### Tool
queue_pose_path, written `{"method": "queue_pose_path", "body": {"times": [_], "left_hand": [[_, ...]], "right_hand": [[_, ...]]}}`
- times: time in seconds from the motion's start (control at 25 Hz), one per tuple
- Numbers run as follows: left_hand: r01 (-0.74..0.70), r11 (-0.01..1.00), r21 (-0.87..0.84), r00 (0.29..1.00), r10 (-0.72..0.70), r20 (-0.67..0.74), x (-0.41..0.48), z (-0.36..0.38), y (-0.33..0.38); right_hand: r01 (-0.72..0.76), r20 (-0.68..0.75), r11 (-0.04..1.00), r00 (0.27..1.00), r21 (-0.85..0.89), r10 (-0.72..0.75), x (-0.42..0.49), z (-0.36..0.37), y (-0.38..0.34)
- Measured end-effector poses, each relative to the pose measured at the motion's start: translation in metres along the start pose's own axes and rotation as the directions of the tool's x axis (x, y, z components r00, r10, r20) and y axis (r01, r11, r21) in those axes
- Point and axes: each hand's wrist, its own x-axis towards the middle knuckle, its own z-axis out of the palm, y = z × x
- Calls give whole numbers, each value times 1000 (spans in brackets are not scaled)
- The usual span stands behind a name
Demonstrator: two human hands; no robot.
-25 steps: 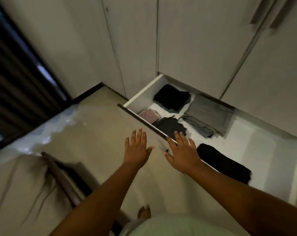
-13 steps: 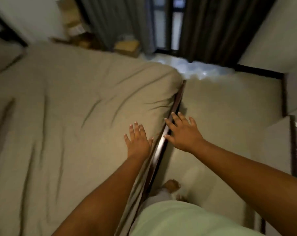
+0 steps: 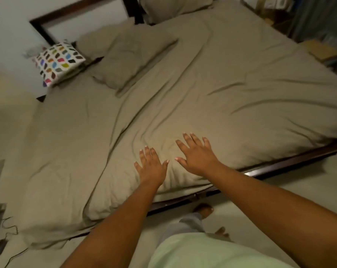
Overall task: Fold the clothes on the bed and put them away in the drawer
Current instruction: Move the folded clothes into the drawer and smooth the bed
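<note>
Bed (image 3: 221, 84), khaki-covered, rumpled with creases

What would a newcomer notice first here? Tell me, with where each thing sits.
Two bare hands, the left hand and the right hand, spread open with straight fingers over the near edge of the rumpled olive-beige bed cover. Next comes the white square cushion with multicoloured patches at the upper left of the view, beside an olive-beige pillow. No loose clothes show on the cover.

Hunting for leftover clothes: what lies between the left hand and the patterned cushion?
Head view: only rumpled bedding between left hand and cushion, no clothes.
</note>
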Motion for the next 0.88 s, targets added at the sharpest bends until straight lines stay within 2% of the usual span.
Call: {"method": "queue_pose_path", "body": {"times": [0.12,0.28,0.36,0.48,0.56,0.64,0.72,0.8,0.88], "left_hand": [[-23,999,-31,999,21,-40,7,-15,4],[-221,975,7,970,221,-106,20,-33,65],[-357,932,67,925,362,-111,22,-36,108],[-578,801,157,802,593,-70,17,-32,181],[-728,642,239,663,749,8,7,-23,233],[-852,401,336,455,886,95,-12,-8,291],[-915,153,373,234,955,181,-40,4,338],[-923,-110,370,-6,963,269,-83,25,374],[-881,-334,335,-209,910,359,-129,46,392]], "right_hand": [[-27,-51,1000,998,-15,26,8,-14,9],[-197,-128,980,972,13,197,-11,-32,59],[-299,-155,954,941,33,300,-33,-35,87],[-486,-177,869,851,96,495,-80,-31,124],[-621,-181,768,746,157,641,-121,-23,146],[-760,-169,613,589,216,790,-171,-15,162],[-852,-129,454,435,263,891,-217,-5,167],[-925,-93,241,223,294,970,-266,12,158],[-947,-67,24,2,321,998,-307,31,140]]}}
